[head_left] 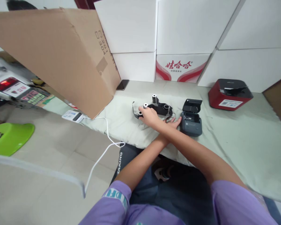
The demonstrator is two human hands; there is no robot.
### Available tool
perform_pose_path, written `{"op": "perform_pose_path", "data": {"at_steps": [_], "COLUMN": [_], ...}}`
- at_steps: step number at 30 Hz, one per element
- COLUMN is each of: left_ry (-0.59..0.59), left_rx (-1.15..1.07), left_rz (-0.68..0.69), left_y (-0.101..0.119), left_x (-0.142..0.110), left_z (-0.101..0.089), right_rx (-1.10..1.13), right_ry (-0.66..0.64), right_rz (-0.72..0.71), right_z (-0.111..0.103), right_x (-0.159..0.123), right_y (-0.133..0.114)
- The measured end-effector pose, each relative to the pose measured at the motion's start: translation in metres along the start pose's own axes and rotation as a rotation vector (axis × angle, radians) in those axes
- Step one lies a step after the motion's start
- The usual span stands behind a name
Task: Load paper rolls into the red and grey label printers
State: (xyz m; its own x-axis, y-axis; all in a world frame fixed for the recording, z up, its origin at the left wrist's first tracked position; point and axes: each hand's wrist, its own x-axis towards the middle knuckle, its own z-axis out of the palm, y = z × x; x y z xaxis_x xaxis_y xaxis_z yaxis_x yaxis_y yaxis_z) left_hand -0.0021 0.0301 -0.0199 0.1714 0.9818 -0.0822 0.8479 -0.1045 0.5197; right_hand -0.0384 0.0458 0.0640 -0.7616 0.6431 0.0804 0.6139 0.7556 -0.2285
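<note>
My forearms cross, the right one over the left. My right hand, reaching to the left, has its fingers bent around a small paper roll with a dark core. More small rolls, one an upright paper roll, stand among a dark, curled strip just beyond that hand. My left hand lies low on the cloth with its fingers apart, partly hidden under my right forearm. Its fingertips are at the left side of a small black label printer, whose lid is raised.
A cloth-covered table carries a red and black box-shaped device at right and a phone at the back. White cartons form a wall behind. A large cardboard box, white cable and green stool are at left.
</note>
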Motion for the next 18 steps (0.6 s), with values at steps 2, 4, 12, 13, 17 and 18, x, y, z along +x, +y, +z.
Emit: {"op": "perform_pose_path", "data": {"at_steps": [2,4,12,13,17,18], "left_ry": [-0.006,0.033,0.136,0.127,0.159,0.149], "left_rx": [0.000,-0.015,0.035,0.042,0.044,0.046], "left_rz": [0.011,0.056,0.059,0.063,0.071,0.072], "left_y": [0.000,0.003,0.017,0.017,0.015,0.015], "left_x": [0.000,-0.007,-0.018,-0.016,-0.014,-0.014], "left_z": [-0.001,-0.002,-0.003,-0.003,-0.004,-0.005], "right_rx": [-0.014,0.022,0.067,0.059,0.055,0.117], "right_ry": [0.005,0.068,0.055,0.001,-0.015,0.034], "right_rz": [-0.016,-0.033,-0.085,-0.125,-0.180,-0.172], "right_z": [0.001,-0.006,-0.031,-0.027,-0.010,-0.009], "right_x": [-0.002,-0.001,0.029,0.033,0.044,0.045], "right_y": [0.002,0.010,0.065,0.066,0.063,0.064]}}
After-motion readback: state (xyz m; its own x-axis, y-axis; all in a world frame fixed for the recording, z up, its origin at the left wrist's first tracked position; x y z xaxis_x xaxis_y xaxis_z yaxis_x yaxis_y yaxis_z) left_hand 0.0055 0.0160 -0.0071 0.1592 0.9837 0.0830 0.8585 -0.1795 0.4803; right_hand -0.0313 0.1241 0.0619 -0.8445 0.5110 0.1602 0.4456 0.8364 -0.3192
